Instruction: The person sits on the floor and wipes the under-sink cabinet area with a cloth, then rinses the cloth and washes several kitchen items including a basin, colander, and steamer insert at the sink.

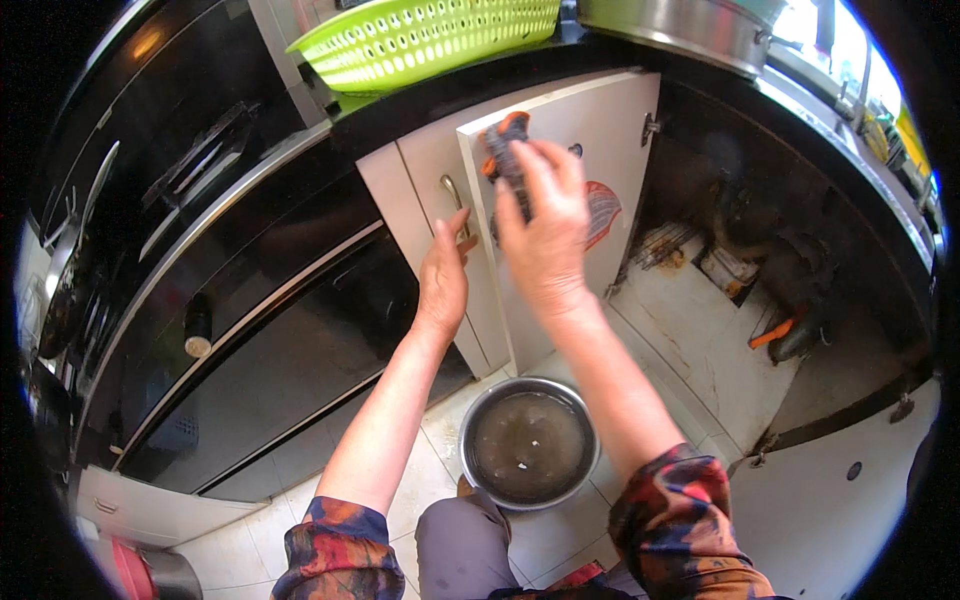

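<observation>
My right hand [549,217] holds a grey and orange cloth [510,142] at the inner face of an open white cabinet door [551,292], near its upper free edge. The hand and cloth are slightly blurred. Beside that edge is my left hand [444,281], its fingers apart and nothing seen in them. Its fingertips overlap the lower end of a metal handle [450,189] on the white panel behind; whether they touch it I cannot tell. Below my hands, a round metal basin [466,450] of murky water stands on the tiled floor.
A green perforated basket [427,45] and a steel pot [682,37] rest on the dark countertop. The open cupboard on the right holds a pipe [724,217] and an orange-handled object [772,334]. Another open door [832,517] is at lower right, black glossy appliance fronts [300,360] at left.
</observation>
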Demonstrator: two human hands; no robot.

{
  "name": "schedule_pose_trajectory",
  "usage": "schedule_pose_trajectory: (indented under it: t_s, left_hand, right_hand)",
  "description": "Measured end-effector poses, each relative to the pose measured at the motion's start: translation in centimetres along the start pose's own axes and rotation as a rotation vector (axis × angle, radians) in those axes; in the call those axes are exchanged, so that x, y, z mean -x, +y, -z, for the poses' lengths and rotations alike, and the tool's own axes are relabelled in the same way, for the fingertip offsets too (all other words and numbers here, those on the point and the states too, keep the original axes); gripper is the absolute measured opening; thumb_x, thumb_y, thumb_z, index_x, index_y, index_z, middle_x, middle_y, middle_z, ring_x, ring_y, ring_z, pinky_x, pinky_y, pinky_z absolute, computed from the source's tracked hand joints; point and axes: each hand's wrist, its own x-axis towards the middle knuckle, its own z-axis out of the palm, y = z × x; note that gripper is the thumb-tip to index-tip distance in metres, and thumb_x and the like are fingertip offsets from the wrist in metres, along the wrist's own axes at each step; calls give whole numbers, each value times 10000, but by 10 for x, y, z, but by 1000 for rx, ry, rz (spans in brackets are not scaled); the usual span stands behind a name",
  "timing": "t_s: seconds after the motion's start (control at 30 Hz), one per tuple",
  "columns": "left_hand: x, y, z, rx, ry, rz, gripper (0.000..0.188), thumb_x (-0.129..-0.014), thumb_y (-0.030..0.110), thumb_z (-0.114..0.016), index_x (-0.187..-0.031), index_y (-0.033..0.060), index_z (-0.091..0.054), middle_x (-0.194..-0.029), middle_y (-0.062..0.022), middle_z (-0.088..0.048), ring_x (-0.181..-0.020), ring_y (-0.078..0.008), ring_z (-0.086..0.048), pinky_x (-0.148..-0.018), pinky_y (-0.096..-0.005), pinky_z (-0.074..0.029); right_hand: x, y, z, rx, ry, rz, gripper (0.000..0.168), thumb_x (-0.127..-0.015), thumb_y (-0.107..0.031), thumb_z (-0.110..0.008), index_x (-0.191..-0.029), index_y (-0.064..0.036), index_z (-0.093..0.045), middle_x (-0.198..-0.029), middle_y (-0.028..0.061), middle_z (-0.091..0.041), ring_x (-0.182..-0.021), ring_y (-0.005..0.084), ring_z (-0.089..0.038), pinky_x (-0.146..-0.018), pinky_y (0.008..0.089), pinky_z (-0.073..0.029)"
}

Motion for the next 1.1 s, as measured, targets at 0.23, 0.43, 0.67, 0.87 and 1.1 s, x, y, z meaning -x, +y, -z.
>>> schedule_pose_trajectory:
  t_s: [0.23, 0.43, 0.67, 0.87, 1.1]
  left_hand:
    - [-8, -3, -27, 48, 35, -51, 641, -984, 460, -220, -1308, -63, -400, -1304, -188, -462, -1178, -293, -474, -1023, -360, -345]
    - [22, -27, -45, -88, 215, -230, 469, -991, 285, -343, -1302, -61, -400, -1279, -184, -480, -1181, -284, -477, -1008, -373, -360]
    - [21, -58, -40, -247, 150, -91, 405, -978, 227, -373, -1270, -43, -450, -1293, -170, -462, -1159, -249, -490, -921, -353, -439]
    - [7, -59, -32, -937, 92, -718, 409, -877, 91, -507, -1270, -14, -465, -1291, -209, -401, -1166, -307, -459, -954, -391, -398]
    - [-20, -33, -28, -1213, -48, -1147, 455, -790, 103, -581, -1239, 56, -518, -1364, -229, -337, -1253, -384, -362, -1023, -481, -294]
  right_hand:
    - [129, 58, -33, 58, 28, -124, 419, -668, 95, -611, -1081, 32, -600, -1115, 191, -544, -975, 344, -552, -851, 390, -453]
    - [198, 78, -27, 2, -127, -448, 372, -723, 76, -606, -1093, 43, -584, -1120, 192, -532, -992, 338, -553, -848, 366, -465]
    - [198, 68, -62, 48, -100, -441, 576, -761, 42, -573, -1284, 91, -337, -1305, 274, -350, -1158, 430, -394, -980, 479, -341]
    - [253, 111, -81, 89, -107, -700, 593, -804, 50, -472, -1354, 80, -253, -1388, 276, -261, -1243, 411, -330, -1064, 453, -251]
    - [358, 234, -67, 5, -26, -1156, 542, -861, -27, -402, -1376, 38, -245, -1308, 262, -390, -1189, 403, -396, -1034, 444, -281]
